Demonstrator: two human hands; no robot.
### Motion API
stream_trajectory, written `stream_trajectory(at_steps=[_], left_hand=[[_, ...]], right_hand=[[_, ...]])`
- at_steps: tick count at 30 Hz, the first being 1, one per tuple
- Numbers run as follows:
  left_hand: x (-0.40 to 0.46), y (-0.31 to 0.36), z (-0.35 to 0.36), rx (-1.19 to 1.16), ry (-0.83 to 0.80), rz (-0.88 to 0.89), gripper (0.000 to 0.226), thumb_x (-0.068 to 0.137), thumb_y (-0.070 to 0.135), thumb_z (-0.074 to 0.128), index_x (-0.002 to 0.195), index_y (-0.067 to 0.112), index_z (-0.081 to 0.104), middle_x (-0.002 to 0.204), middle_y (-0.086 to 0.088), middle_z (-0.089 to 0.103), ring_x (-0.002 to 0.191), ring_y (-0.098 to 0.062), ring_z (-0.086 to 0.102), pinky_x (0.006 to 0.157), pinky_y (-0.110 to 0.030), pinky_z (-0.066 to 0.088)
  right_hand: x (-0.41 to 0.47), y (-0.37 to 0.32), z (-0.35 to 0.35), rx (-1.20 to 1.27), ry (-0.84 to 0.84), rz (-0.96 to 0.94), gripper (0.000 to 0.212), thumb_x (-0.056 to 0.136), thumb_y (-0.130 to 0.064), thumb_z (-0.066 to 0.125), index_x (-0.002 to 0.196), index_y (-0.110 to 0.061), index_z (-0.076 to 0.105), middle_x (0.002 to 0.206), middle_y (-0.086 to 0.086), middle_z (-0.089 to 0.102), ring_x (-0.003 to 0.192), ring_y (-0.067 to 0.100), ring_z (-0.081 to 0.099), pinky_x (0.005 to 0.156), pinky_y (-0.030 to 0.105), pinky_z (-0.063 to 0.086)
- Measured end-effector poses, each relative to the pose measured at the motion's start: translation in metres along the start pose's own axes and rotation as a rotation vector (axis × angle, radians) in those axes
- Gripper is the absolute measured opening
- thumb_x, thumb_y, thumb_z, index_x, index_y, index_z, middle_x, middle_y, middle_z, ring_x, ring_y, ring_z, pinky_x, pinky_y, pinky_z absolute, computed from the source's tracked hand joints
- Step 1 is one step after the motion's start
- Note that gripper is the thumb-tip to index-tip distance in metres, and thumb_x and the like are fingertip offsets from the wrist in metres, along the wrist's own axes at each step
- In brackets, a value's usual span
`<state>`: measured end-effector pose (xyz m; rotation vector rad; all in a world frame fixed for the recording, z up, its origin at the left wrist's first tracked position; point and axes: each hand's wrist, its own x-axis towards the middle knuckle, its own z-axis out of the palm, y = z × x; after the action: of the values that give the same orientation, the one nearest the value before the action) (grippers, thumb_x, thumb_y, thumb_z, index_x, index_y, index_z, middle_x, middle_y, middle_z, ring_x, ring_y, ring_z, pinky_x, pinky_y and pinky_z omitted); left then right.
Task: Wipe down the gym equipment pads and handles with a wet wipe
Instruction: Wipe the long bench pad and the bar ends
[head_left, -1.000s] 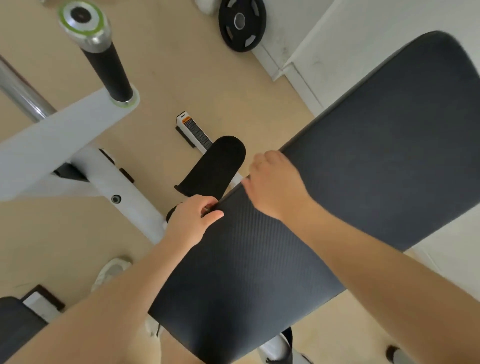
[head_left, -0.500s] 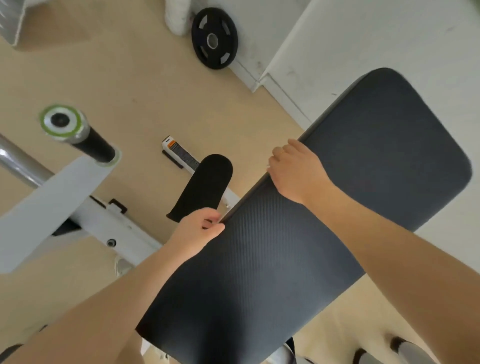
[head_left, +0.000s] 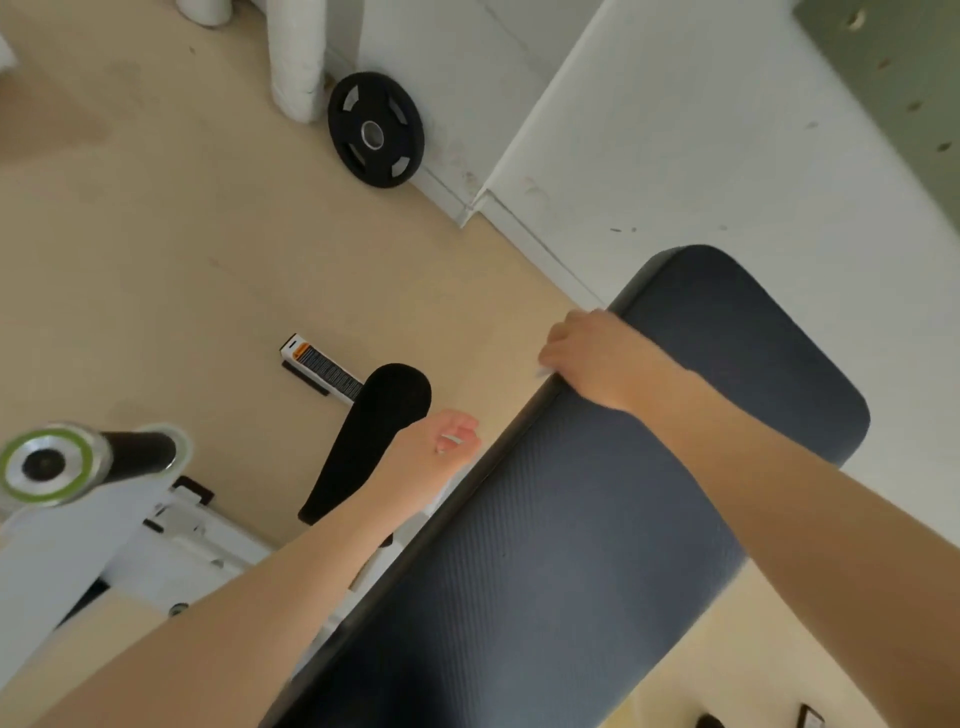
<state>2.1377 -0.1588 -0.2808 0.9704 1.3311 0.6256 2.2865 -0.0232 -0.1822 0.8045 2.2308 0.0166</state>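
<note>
Your wet wipe (head_left: 543, 372) shows only as a small white sliver poking out under your right hand (head_left: 602, 358), right at the left long edge of the dark bench pad (head_left: 597, 519). That hand lies over that edge toward the pad's far end, fingers curled down over the rim with the wipe pressed beneath them, so most of the wipe is hidden by your knuckles. The pad runs from the lower left of the view up toward the wall, its rounded far end just beyond your right hand.

Your left hand (head_left: 441, 452) hangs just off the same left edge, nearer to you than the right, apart from the pad and turned palm-up with its fingers loosely curled; it holds nothing that you can make out, though the hand is blurred.

Past your left hand, a black foam roller pad (head_left: 374, 426) stands over the beige floor (head_left: 208, 234), with a white frame foot bearing a striped label (head_left: 322, 369) behind it. At the left edge of the view a bar sleeve with a green-ringed end cap (head_left: 49, 462) sits on a white frame (head_left: 78, 540). A black weight plate (head_left: 376, 130) leans against the white wall (head_left: 675, 130) in the far corner.
</note>
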Motion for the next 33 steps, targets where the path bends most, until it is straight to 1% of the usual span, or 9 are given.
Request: stream_trajectory(at_steps=[4,7,9,12,15,19,25,30,33], left_hand=[[0.021,0.025,0.020,0.044,-0.051,0.089,0.032,0.090,0.029,0.056,0.122,0.024,0.056,0.106,0.009,0.058,0.092,-0.006,0.056,0.077,-0.008,0.042],[0.029,0.034,0.031,0.084,0.010,0.124,0.032,0.087,0.030,0.060,0.117,0.019,0.059,0.104,0.004,0.057,0.090,-0.011,0.057,0.076,-0.016,0.044],[0.031,0.034,0.033,0.090,0.027,0.132,0.031,0.086,0.029,0.061,0.115,0.017,0.059,0.101,0.005,0.056,0.087,-0.010,0.056,0.072,-0.012,0.042],[0.034,0.036,0.032,0.092,0.002,0.125,0.033,0.086,0.028,0.061,0.118,0.021,0.057,0.102,0.007,0.056,0.090,-0.009,0.057,0.076,-0.016,0.045],[0.042,0.053,0.030,0.080,-0.007,0.164,0.041,0.086,0.027,0.061,0.126,0.026,0.052,0.108,0.008,0.056,0.094,-0.009,0.057,0.086,-0.026,0.048],[0.065,0.100,0.036,0.118,0.001,0.331,0.047,0.088,0.027,0.059,0.133,0.028,0.044,0.116,0.013,0.049,0.099,-0.006,0.051,0.086,-0.021,0.044],[0.101,0.169,0.056,0.254,0.006,0.506,0.057,0.090,0.030,0.056,0.141,0.022,0.033,0.139,0.005,0.042,0.124,-0.008,0.041,0.103,-0.024,0.035],[0.119,0.194,0.068,0.478,0.006,0.511,0.055,0.093,0.030,0.050,0.144,0.020,0.030,0.148,0.004,0.035,0.133,-0.012,0.034,0.108,-0.024,0.026],[0.120,0.196,0.071,0.654,0.043,0.527,0.057,0.093,0.025,0.051,0.145,0.021,0.028,0.149,0.004,0.032,0.135,-0.014,0.032,0.110,-0.027,0.027]], right_hand=[[-0.011,0.020,-0.013,-0.110,0.347,0.288,0.021,0.053,0.004,0.074,0.063,-0.010,0.063,0.059,0.005,0.060,0.064,0.027,0.055,0.057,0.027,0.028],[-0.012,-0.009,0.009,-0.014,0.195,0.137,0.024,0.077,-0.003,0.048,0.091,-0.013,0.064,0.084,0.003,0.065,0.088,0.026,0.054,0.065,0.030,0.032],[-0.015,-0.020,0.019,0.148,0.251,0.019,0.031,0.070,0.001,0.037,0.075,-0.010,0.066,0.067,0.002,0.064,0.073,0.026,0.057,0.060,0.027,0.038],[-0.014,0.008,0.027,0.148,0.406,-0.046,0.016,0.057,0.001,0.058,0.061,-0.012,0.066,0.053,0.000,0.060,0.057,0.023,0.055,0.051,0.024,0.044],[-0.016,0.054,0.013,0.137,0.444,0.059,0.021,0.051,0.005,0.074,0.063,-0.009,0.065,0.058,0.005,0.063,0.058,0.026,0.055,0.052,0.026,0.048],[-0.025,0.100,0.009,0.271,0.636,0.269,0.030,0.052,0.020,0.065,0.073,-0.002,0.065,0.069,0.010,0.067,0.068,0.032,0.059,0.059,0.033,0.048],[-0.040,0.119,0.023,0.653,0.677,0.622,0.022,0.094,-0.005,0.041,0.108,-0.007,0.058,0.101,0.012,0.063,0.096,0.030,0.055,0.081,0.037,0.043],[-0.075,0.133,0.054,0.579,0.635,0.732,0.018,0.094,-0.011,0.043,0.106,-0.006,0.055,0.084,0.014,0.055,0.079,0.029,0.049,0.064,0.033,0.037],[-0.087,0.129,0.073,0.735,0.769,0.866,0.024,0.097,-0.023,0.046,0.097,-0.008,0.063,0.076,0.011,0.059,0.075,0.030,0.052,0.071,0.036,0.045]])
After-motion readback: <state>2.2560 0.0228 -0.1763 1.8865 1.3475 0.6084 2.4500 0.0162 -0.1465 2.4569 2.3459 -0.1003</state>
